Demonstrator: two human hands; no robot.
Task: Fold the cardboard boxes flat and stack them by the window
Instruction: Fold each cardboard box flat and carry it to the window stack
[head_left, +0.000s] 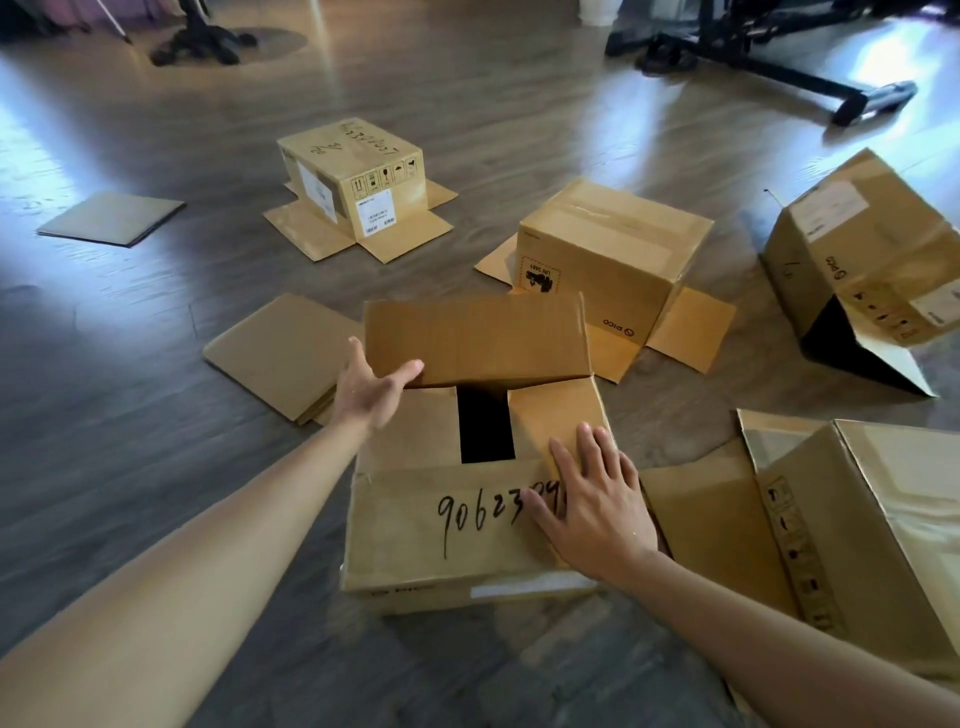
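five boxes (470, 483), two flattened stacks (283, 353), two hands (597, 499)

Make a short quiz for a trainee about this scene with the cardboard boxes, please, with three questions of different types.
1. True or false: the right hand lies flat on the near flap of the handwritten-number box.
2. What does the left hand hold? A) a flattened sheet on the floor B) the raised far flap of that box C) the labelled box
3. Fill in: the box with the white shipping label stands upside down with its flaps spread on the ____.

Key: 1 true; 2 B; 3 floor.
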